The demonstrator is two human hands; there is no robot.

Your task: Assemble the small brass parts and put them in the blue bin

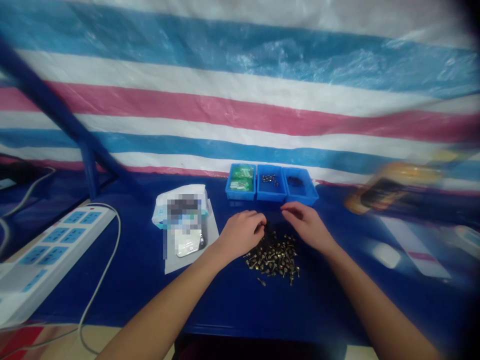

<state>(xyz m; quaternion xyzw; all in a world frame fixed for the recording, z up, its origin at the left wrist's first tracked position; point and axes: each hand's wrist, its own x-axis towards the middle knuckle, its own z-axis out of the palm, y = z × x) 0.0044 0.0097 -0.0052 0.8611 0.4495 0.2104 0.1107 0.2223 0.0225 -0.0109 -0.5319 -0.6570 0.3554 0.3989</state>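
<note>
Blue bench (135, 295) fills the lower part of the head view, with a loose pile of small brass-coloured screws (273, 257) lying near its middle and one screw lying apart at the front edge. The left hand (240, 232) sits at the pile's upper left edge, its fingers bunched closely; whether they pinch a screw is hidden. The right hand (307, 225) hangs just above the pile's upper right, fingers loosely curled and narrowly parted, holding nothing visible. Just beyond both hands stand three blue plastic bins (272, 182) side by side: green packets (241, 177) fill the left one, small metal parts (269, 178) lie in the middle, and dark parts (295, 182) lie in the right. A white power strip (48, 255) lies on the left, and a striped plastic tarp (240, 100) hangs behind.
</note>
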